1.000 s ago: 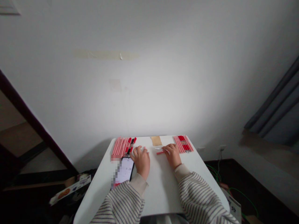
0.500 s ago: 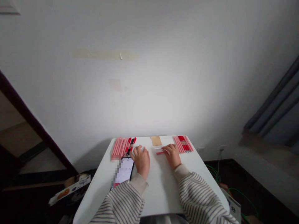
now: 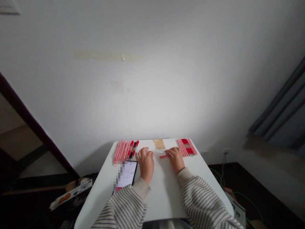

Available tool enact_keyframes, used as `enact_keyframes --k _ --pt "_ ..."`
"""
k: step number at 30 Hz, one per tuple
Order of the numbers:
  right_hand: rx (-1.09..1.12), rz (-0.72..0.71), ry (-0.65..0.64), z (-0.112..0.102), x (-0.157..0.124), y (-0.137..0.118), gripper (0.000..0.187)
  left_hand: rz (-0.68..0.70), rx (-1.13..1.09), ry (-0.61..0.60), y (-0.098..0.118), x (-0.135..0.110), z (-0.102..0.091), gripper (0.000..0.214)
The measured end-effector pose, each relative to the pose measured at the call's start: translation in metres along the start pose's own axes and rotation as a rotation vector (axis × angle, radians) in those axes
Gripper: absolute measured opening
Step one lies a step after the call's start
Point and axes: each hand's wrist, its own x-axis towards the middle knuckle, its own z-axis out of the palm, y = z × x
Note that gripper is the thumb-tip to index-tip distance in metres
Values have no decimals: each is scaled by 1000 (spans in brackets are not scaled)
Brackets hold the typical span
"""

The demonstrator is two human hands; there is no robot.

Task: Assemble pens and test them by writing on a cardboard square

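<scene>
Head view: a slim pink rod (image 3: 163, 156) and a thin whitish sliver (image 3: 161, 152) show at the bent fingers of my right hand (image 3: 175, 158), mid-table; grip or mere contact, I cannot tell. My left hand (image 3: 146, 162) curls near a black-framed smartphone (image 3: 127, 176); whether it grasps anything, I cannot tell.

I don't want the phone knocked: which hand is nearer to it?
Left. The left hand is beside the phone; the right hand is farther off to its right.
</scene>
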Motion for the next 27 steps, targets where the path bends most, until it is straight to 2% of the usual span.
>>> enact_keyframes --k 27 --pt "32 -7 -52 1 0 -3 14 33 -23 -12 2 -1 -3 21"
